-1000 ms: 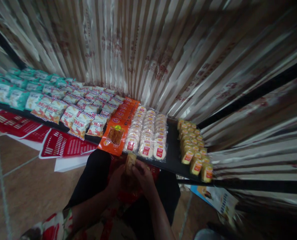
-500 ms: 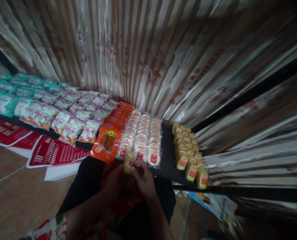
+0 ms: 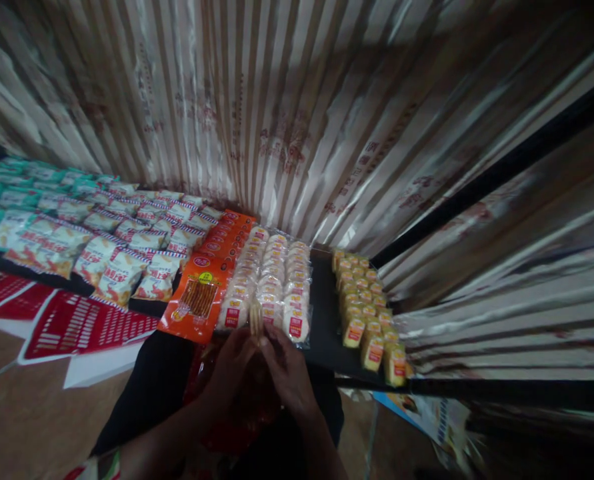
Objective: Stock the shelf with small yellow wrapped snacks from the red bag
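Observation:
A small pale-yellow biscuit pack (image 3: 255, 321) stands upright between my two hands, seen narrow side on, with lines like stacked layers. My left hand (image 3: 233, 363) is closed on its lower left part. From the right, my right hand (image 3: 287, 367) pinches it with thumb and fingers. Directly behind the pack are rows of round white rice crackers (image 3: 271, 283) in clear wrappers. Beside them lies an orange snack bag (image 3: 199, 293) with brown sticks in its window. A dark red shiny bag (image 3: 247, 400) rests on my lap under the hands, its contents unclear.
White-and-red snack bags (image 3: 119, 273) and green bags (image 3: 14, 197) fill the left of the black shelf (image 3: 324, 320). Yellow wrapped cakes (image 3: 374, 347) line its right end. Behind hangs a striped plastic sheet (image 3: 277, 100), crossed by a black bar (image 3: 497, 170). Red printed sheets (image 3: 87, 327) hang below.
The biscuit pack has been turned from its broad, spotted face to its narrow side, both hands still on it. The view has shifted, so the shelf's goods appear slightly lower and further left.

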Demonstrator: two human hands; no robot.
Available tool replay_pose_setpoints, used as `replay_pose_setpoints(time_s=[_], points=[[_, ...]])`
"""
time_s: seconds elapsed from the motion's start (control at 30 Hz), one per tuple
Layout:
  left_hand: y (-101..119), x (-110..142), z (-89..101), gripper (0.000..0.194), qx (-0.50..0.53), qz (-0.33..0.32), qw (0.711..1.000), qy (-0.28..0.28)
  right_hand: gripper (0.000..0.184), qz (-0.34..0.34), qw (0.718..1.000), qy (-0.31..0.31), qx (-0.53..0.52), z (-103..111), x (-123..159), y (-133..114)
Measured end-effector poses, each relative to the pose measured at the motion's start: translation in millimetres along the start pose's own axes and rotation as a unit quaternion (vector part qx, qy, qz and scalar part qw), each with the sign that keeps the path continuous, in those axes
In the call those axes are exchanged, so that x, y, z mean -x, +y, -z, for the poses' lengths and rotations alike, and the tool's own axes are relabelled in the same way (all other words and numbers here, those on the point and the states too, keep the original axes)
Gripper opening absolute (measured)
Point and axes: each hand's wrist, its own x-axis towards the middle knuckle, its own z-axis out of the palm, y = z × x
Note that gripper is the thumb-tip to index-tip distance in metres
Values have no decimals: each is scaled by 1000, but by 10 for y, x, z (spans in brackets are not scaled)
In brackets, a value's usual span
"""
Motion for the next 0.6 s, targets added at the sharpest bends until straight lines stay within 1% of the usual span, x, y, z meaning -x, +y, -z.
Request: replay_pose_setpoints(time_s=[0.1,0.17,0.27,0.37,0.43,0.6], points=[[28,-29,-70,34,-68,-32,997,13,49,-8,1000,15,-7,54,5,14],[25,-51,-113,34,-103,-60,993,9,45,-5,1000,21,-8,85,4,17],[38,-78,-191,33,-122,-92,988,-9,41,0,1000,29,-8,131,-13,4],[80,-103,-294,33,-124,-120,985,-7,38,12,998,64,-6,188,-56,-9],[112,-121,-370,31,-125,-130,983,-11,38,23,997,79,-14,240,-96,-10],[194,-200,-546,20,-156,-130,978,-49,38,28,992,120,-3,414,-203,18]])
